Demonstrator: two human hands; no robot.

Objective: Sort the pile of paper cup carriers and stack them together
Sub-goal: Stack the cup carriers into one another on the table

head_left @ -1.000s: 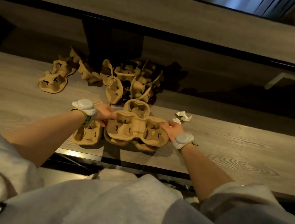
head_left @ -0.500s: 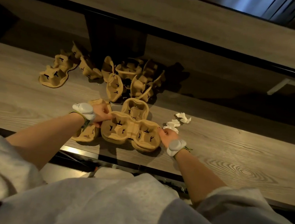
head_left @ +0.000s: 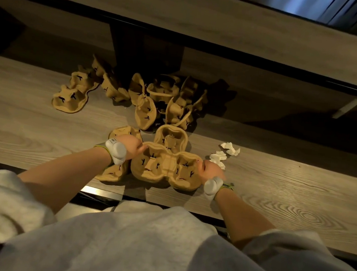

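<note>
Stack of cup carriers (head_left: 165, 167), long axis running hand to hand, gripped at its ends by my left hand (head_left: 130, 147) and right hand (head_left: 210, 170); unsorted pile (head_left: 154, 101) straight beyond, left hand marginally nearer.

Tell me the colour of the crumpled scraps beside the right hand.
White. The crumpled scraps show best in the head view, on the wooden counter.
</note>
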